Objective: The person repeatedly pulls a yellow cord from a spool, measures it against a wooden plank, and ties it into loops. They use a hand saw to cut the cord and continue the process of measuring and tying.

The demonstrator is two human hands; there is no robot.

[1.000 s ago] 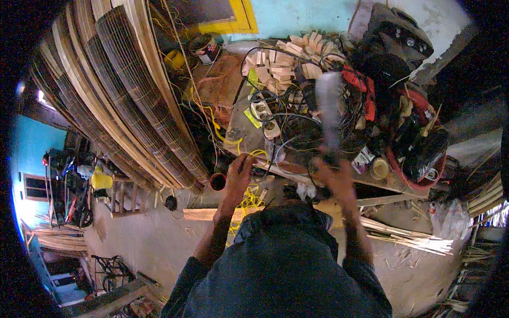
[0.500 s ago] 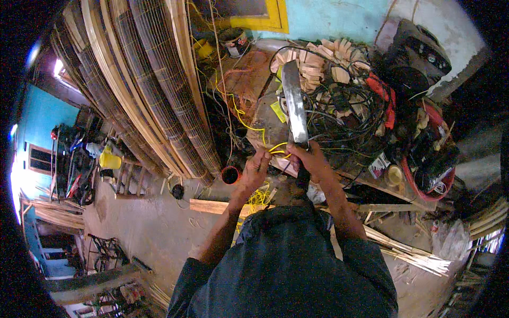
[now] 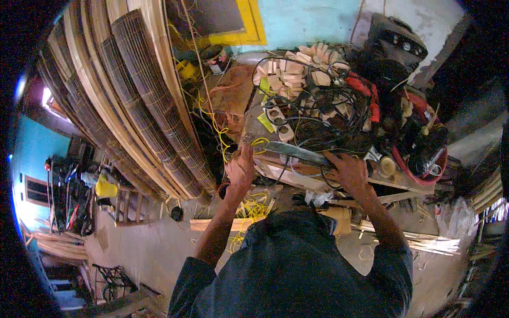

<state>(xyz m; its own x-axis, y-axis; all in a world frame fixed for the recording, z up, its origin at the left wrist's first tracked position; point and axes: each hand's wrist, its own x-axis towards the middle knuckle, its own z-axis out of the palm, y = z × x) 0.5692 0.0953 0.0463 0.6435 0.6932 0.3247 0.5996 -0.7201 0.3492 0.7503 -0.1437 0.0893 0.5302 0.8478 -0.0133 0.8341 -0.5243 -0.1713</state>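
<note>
- While the left hand (image 3: 240,170) pinches a thin, bright-yellow, plastic-looking cord (image 3: 260,141) between fingers drawn close together, the right hand (image 3: 350,172) holds a long grey metal knife (image 3: 297,152) with a broad blade.
- The cord forms a small loop just right of the left fingertips, near the front edge of the cluttered wooden bench (image 3: 254,126).
- The knife spans much of the gap between the hands, its tip beside that loop; whether blade and cord touch, I cannot tell.
- The right hand hides the knife's grip end, so its exact hold cannot be made out.
- The cord is probably light, springy enough to keep a curve and perhaps slick; a firm pinch close to the loop should suit it.
- The knife looks stiff and fairly heavy; it is best held by the handle, fingers clear of the edge.
- Beyond the blade sit a white rectangular power strip (image 3: 278,121), tangled black cables (image 3: 330,104) and a heap of pale wooden blocks (image 3: 286,77).
</note>
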